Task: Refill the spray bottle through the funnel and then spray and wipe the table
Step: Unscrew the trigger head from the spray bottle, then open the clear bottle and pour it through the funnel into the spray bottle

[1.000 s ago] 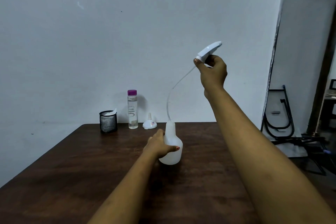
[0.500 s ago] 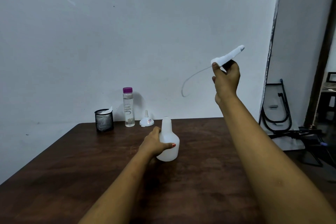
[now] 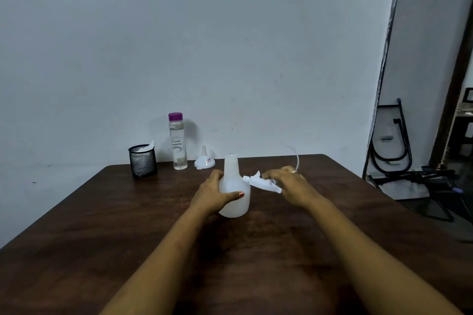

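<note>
The white spray bottle body (image 3: 234, 186) stands upright and uncapped in the middle of the dark wooden table (image 3: 102, 238). My left hand (image 3: 212, 194) grips its left side. Just right of the bottle, my right hand (image 3: 286, 183) holds the white spray head (image 3: 261, 183) low at the table surface; its thin dip tube (image 3: 295, 156) curves up behind the hand. A small white funnel (image 3: 204, 161) sits upside down at the back. A clear water bottle (image 3: 177, 141) with a purple cap stands left of the funnel.
A black mesh cup (image 3: 142, 161) with white paper in it stands at the back left of the table. The wall runs right behind the table's far edge. Black metal frames (image 3: 394, 146) lean on the floor to the right.
My right hand has come down from high in the air, bringing the spray head and its tube to the table beside the bottle. The left hand has stayed on the bottle.
</note>
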A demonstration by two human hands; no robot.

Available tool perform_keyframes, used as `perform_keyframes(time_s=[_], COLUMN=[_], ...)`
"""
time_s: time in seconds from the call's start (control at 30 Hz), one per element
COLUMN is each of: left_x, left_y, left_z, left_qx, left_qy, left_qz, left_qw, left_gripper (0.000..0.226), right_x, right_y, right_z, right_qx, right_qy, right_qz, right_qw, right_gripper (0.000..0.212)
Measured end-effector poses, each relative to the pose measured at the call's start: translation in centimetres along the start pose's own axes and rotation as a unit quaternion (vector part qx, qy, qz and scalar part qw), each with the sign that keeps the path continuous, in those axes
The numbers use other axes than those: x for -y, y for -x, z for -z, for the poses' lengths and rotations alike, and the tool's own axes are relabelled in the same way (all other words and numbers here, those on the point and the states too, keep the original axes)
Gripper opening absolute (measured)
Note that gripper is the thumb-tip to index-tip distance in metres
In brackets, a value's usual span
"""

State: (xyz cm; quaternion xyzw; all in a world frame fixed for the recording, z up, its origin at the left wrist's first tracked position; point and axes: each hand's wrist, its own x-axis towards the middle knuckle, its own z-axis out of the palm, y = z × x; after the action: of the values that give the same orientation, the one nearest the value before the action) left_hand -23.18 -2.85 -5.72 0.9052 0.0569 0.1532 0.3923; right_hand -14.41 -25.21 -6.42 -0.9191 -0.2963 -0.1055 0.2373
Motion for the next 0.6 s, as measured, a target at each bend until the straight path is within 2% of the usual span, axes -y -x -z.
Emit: perform_keyframes(time_s=[0.1,0.17,0.27,0.37,0.43,0.6], left_x=[0.2,0.3,0.4,0.4,0.4,0.4], left_y=[0.0,-0.3,-0.6,-0.8,-1.0,-1.1], left_z=[0.2,0.3,0.4,0.2,0.0,-0.1], left_qx=[-0.001,0.003,0.005,0.004,0.002,-0.002], left_qy=[0.009,0.017,0.027,0.029,0.037,0.044], left_qz=[-0.003,0.001,0.004,0.004,0.002,0.001], left_qw=[1.0,1.0,1.0,1.0,0.999,0.999], left_gripper=[0.068,0.069,0.07,0.071,0.07,0.067], right_x=[-1.1,-2.2,-3.4,-3.7,-3.8,-3.3], right_y=[1.0,1.4,2.0,2.1,1.9,1.8], right_z=[-0.4,-0.3,-0.2,-0.8,-1.1,-0.8], right_qx=[-0.014,-0.016,0.045,0.067,0.068,0.101], right_qy=[-0.011,-0.005,0.004,-0.009,-0.009,-0.099], right_qz=[0.007,0.014,0.03,0.049,0.065,0.076], right_qw=[1.0,1.0,0.999,0.997,0.996,0.987], right_gripper=[0.062,0.053,0.043,0.052,0.05,0.037])
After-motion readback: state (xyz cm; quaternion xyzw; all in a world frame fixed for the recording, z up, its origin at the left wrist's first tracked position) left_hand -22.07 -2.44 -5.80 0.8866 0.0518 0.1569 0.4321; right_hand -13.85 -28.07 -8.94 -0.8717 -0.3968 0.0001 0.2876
